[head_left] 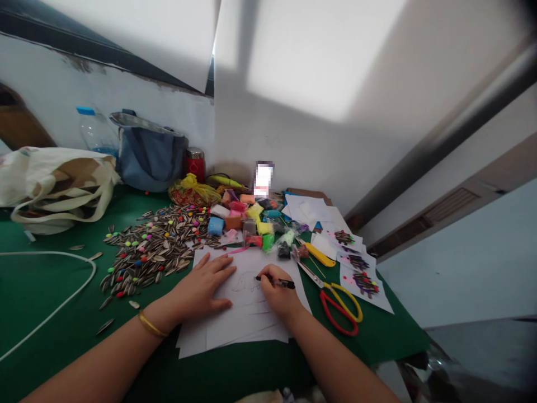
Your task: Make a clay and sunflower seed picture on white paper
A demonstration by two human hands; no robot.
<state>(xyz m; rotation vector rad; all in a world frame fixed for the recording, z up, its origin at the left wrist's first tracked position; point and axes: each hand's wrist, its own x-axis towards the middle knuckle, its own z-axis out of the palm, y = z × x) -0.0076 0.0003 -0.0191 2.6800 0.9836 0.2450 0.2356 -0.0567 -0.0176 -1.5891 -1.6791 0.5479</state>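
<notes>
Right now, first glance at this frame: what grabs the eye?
The right hand grips a black pen on the white paper at centre front, the left hand flat on the sheet beside it. Left of the paper spreads a heap of striped seeds speckled with bright dots; bright clay packets sit behind it, and yellow-and-red scissors lie to its right.

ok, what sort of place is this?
Probably a craft table at home or in a classroom: a green table in a wall corner, clay packets, a heap of sunflower seeds, scissors, and the right hand holding a pen on paper.
</notes>
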